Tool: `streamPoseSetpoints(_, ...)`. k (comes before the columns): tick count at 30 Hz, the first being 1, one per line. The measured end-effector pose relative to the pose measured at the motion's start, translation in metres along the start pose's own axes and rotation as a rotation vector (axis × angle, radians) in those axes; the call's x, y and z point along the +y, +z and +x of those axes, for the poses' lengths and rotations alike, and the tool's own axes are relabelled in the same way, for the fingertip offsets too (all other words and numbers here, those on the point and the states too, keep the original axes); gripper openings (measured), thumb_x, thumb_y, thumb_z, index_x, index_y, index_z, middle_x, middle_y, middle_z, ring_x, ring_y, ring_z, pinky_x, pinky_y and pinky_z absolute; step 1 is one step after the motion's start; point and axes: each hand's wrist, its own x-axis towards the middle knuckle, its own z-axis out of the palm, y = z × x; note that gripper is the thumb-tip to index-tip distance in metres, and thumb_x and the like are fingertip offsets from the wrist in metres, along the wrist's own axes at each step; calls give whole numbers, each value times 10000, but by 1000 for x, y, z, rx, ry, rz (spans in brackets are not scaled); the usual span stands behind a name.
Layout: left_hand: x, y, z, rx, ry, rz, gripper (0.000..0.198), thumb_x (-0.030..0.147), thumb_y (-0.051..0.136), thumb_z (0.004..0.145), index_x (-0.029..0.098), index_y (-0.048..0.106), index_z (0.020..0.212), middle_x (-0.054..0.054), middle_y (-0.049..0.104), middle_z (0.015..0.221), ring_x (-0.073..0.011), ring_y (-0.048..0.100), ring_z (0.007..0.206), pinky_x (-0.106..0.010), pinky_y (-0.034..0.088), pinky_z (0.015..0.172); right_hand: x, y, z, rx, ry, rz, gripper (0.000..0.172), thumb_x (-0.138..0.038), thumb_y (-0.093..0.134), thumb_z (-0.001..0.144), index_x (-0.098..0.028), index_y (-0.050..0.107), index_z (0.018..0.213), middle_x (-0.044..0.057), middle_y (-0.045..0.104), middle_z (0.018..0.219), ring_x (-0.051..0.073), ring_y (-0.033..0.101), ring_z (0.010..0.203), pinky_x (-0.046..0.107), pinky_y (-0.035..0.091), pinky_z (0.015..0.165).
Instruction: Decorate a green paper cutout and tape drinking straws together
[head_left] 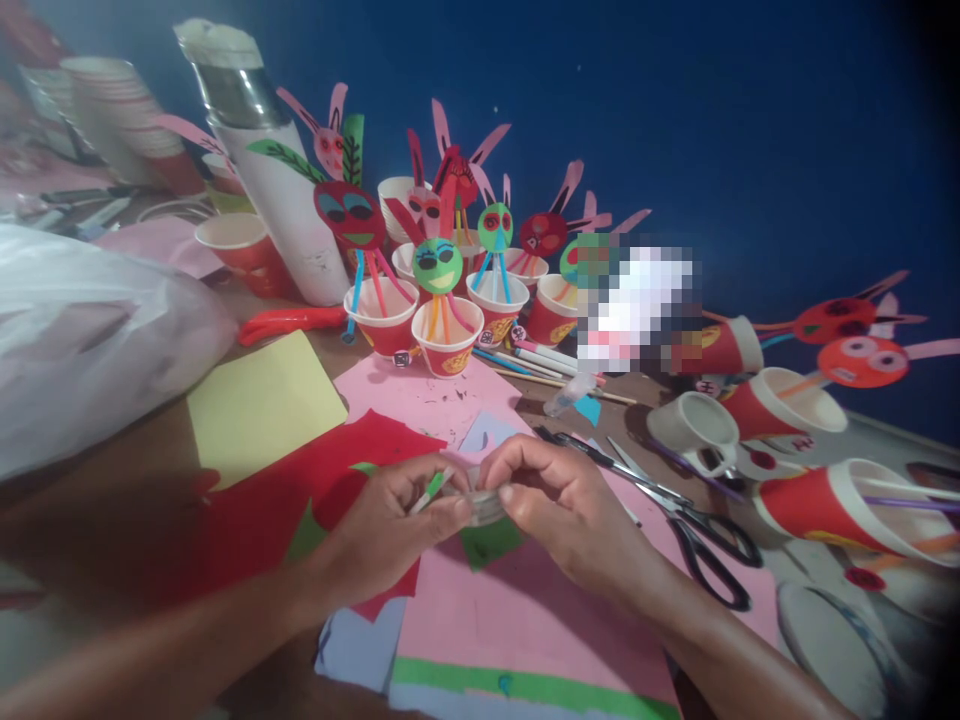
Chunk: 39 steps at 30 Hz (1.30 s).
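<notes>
Over the pink paper, my left hand and my right hand are closed on what looks like a small roll of clear tape, with fingertips on either side of it. Between the fingers of my left hand there is also a small white strip with a green patch. The pink paper lies beneath, with a green scrap directly under the roll. Red paper spreads under my left forearm. Black-handled scissors rest just right of my right hand.
Paper cups with paper-faced figures stand at the back; others lie tipped at right near a white mug. A tall flask leans behind yellow paper. A white plastic bag fills the left. Pens lie behind my hands.
</notes>
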Motion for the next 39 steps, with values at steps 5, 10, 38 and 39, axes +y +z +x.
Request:
streamPoseSetpoints(5,1,0,-1,-5,5,-13,194,383,574,810,191,548,799,117,357,444,-50,274,378,-182,197,389,-3,0,1,1,19,6,78,-170,480,781,-198,551,764,-6,561,772,123,497,682,236,389,593)
streamPoseSetpoints(10,2,0,-1,7,12,1,178,359,581,805,186,553,777,118,344,452,-46,264,379,-180,193,390,-2,4,1,60,20,-72,64,-143,516,737,-196,551,728,0,580,772,143,522,736,242,406,622)
streamPoseSetpoints(38,-7,-2,2,-197,-81,-370,359,506,655,773,176,522,815,112,350,454,-30,234,385,-149,168,362,5,-22,11,-347,172,350,81,-176,617,745,-155,587,818,-43,519,649,55,412,513,167,324,469)
streamPoseSetpoints(39,-7,-2,2,-193,-81,-356,362,509,652,773,173,526,820,110,352,455,-32,238,388,-153,167,366,5,-21,10,-340,174,340,76,-174,614,743,-159,579,808,-45,515,654,55,409,520,168,326,478)
